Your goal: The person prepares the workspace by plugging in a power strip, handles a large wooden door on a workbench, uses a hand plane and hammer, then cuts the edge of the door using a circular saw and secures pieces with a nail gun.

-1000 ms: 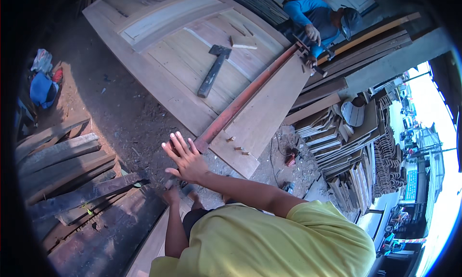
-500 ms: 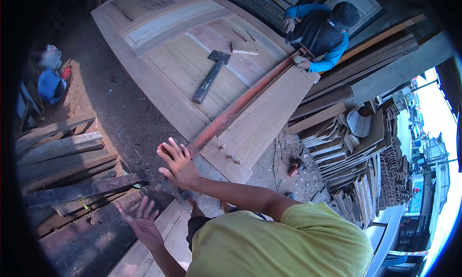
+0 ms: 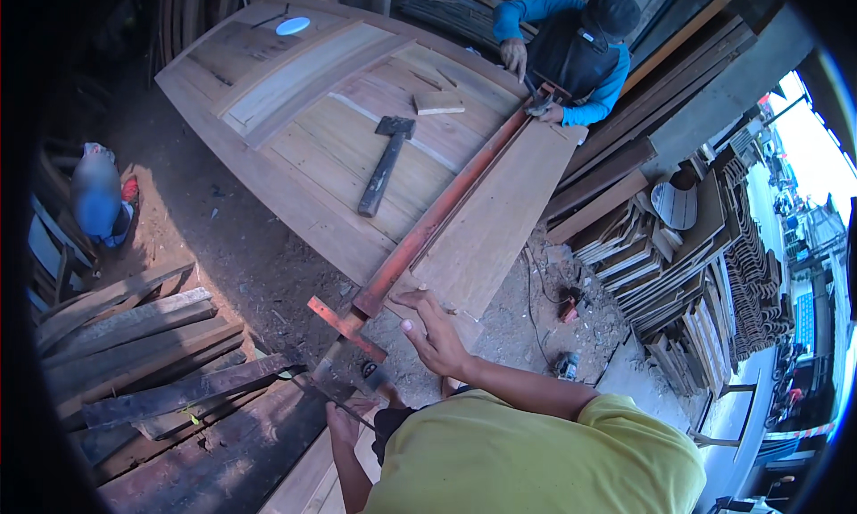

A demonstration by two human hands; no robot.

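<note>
A long red bar clamp [image 3: 451, 197] lies along the edge of a wide wooden panel [image 3: 295, 179], beside a narrower plank [image 3: 491, 215]. Its red crosspiece and screw end stick out toward me. My left hand [image 3: 350, 425] is low, closed at the end of the clamp's thin turning bar [image 3: 344, 400], which is smeared by motion. My right hand [image 3: 437, 337] is open, fingers stretched out at the near end of the plank; whether it presses on it I cannot tell. A dark hammer [image 3: 386, 168] lies on the panel beside a small wood block [image 3: 438, 103].
A co-worker in blue sleeves [image 3: 607, 99] has both hands at the clamp's far end. Rough timber [image 3: 152, 335] is piled at left, and stacked wooden pieces [image 3: 687, 255] stand at right. Another person [image 3: 98, 197] is at far left. A cable and a small tool [image 3: 567, 364] lie on the ground.
My left hand has gone from spread in the air to the clamp's turning bar. My right hand has moved right, off the clamp's near end, uncovering the red crosspiece. The co-worker's raised hand has lowered.
</note>
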